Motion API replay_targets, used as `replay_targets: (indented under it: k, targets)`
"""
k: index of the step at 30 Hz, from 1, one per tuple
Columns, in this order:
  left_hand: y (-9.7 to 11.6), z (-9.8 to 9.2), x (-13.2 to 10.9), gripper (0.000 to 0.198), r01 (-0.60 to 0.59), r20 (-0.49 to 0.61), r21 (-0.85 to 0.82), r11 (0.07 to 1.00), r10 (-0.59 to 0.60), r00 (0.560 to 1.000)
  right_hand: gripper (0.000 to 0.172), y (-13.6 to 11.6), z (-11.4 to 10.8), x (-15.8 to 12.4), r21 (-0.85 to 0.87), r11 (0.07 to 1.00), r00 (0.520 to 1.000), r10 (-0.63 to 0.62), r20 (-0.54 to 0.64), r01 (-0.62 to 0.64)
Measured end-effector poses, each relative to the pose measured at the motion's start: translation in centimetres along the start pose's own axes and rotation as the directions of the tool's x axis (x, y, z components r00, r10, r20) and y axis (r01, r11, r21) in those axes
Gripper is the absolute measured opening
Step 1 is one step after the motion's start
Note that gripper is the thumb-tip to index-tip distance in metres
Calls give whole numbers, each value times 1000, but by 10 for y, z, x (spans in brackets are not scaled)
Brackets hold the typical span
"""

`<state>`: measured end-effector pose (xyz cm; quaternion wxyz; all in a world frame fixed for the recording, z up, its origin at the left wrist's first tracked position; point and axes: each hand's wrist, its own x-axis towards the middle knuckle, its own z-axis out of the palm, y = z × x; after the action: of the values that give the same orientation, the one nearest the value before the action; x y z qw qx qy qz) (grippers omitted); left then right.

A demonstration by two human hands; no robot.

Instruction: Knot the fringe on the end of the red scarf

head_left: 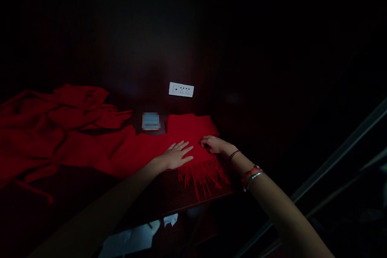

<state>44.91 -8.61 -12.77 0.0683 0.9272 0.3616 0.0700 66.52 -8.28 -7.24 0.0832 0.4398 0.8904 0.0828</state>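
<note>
Head view: we see red fringed cloth (145, 145) across a dark tabletop (169, 193), bunched at left, flatter under the hands. Left hand (179, 156) lies flat on it, fingers spread, gripping nothing. Right hand (213, 144) is on it just beside, fingers curled; we can't tell if fabric's pinched. Blurred-out bluish item (150, 121) behind; white socket (181, 89) on wall.

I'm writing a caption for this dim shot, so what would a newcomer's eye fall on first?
Probably the vivid red cloth, stretching from the picture's left edge to a fringe just right of centre. Next, the left hand spread flat on it and the right hand, fingers curled, beside it. The white socket panel stands out above them against the dark wall.
</note>
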Motion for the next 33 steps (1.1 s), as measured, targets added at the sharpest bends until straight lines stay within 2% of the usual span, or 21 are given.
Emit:
replay_targets:
  k: [2,4,7,9,12,13,15,17,19,21,23,26,29,30,31,33]
  targets:
    - [-1,1,0,58,-1,1,-5,1000,1,1000,21,6,-2,-2,-84,993,992,86,97,-78]
    - [-2,1,0,58,-4,-6,0,1000,4,1000,18,16,-7,-9,-177,960,958,244,151,-216]
    - [0,2,0,54,-18,-72,51,999,22,997,17,23,-20,-20,-249,914,926,357,119,-320]
    - [3,0,-2,48,-31,-151,93,995,45,988,20,18,-25,-21,-223,932,954,299,22,-287]
    - [7,-3,-6,43,-86,-187,110,990,105,977,22,4,-21,-9,-91,990,990,100,-102,-110]
    - [7,-3,-8,43,-112,-162,104,988,128,978,24,0,-16,-4,-46,998,994,48,-99,-53]
    - [7,-4,-9,44,-147,-88,79,986,154,984,27,-4,-7,3,0,1000,1000,16,-21,-16]
    - [5,-2,-9,45,-145,-35,51,988,147,989,29,1,-3,3,-21,994,990,104,98,-103]
    - [3,0,-8,46,-133,-16,31,991,134,991,27,11,-6,-5,-93,964,946,264,191,-250]
    - [1,3,-5,47,-129,-15,19,991,130,991,23,21,-14,-17,-155,921,901,383,204,-357]
    - [0,4,-4,48,-127,-22,14,992,127,992,21,25,-25,-26,-186,893,882,440,166,-410]
    - [2,3,-5,48,-134,-38,26,991,135,990,24,15,-36,-28,-182,892,895,436,96,-415]
    - [5,-1,-9,47,-150,-75,63,987,154,985,28,-5,-30,-22,-63,976,974,212,82,-207]
    - [6,-3,-11,46,-151,-75,71,986,157,985,30,-10,-26,-22,-23,990,985,142,102,-140]
    - [7,-4,-11,46,-149,-62,72,986,154,986,30,-13,-21,-23,-5,992,983,126,132,-127]
    - [7,-5,-12,47,-139,-8,56,989,140,990,28,-14,-14,-32,-48,964,943,265,202,-261]
